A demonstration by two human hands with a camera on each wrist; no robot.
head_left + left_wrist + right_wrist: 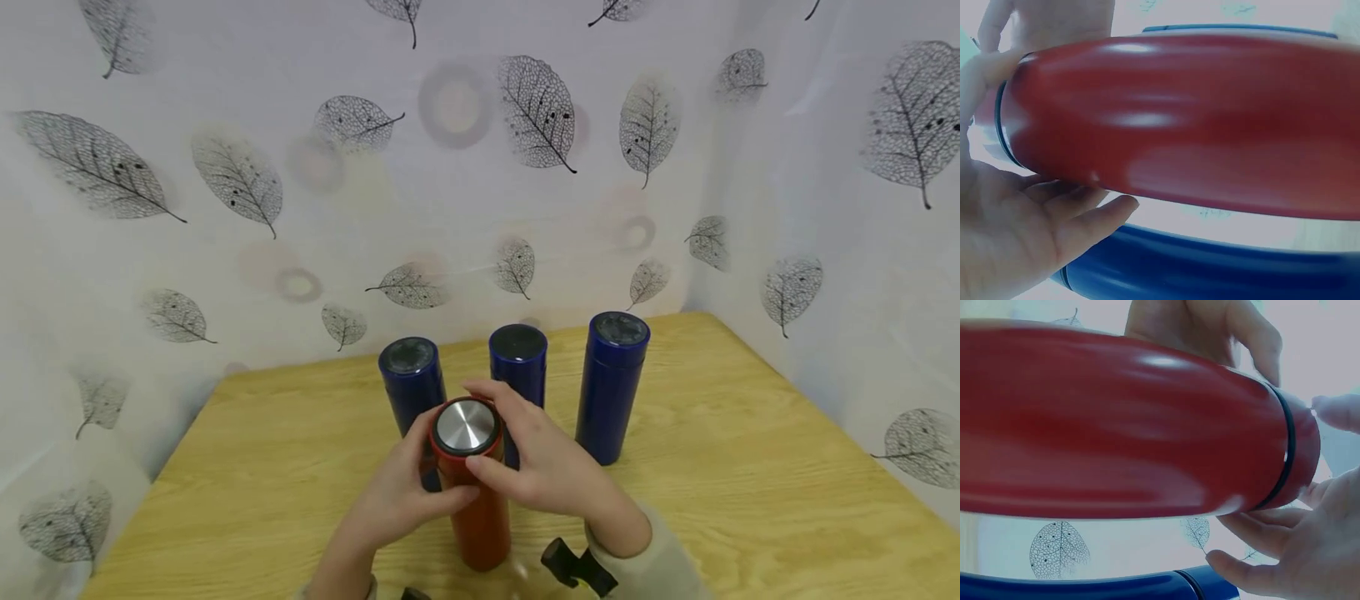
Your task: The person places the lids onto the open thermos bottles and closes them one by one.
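Observation:
A red thermos (480, 525) with a black ring below its silver-topped lid (467, 425) stands upright near the front of the table. My left hand (396, 492) grips its upper body from the left, the thumb across the near side. From the right, my right hand (551, 467) holds the lid between thumb and fingers. In the left wrist view, the left fingers (1072, 219) curl under the red body. The right wrist view has the right hand (1316, 544) around the lid end; part of those fingers is hidden behind the thermos.
Behind the red thermos stand three dark blue thermoses: one at left (408, 383), one in the middle (519, 362) and one at right (613, 392). All are on a wood-grain table (262, 467). A white leaf-print curtain (450, 200) encloses its back and sides.

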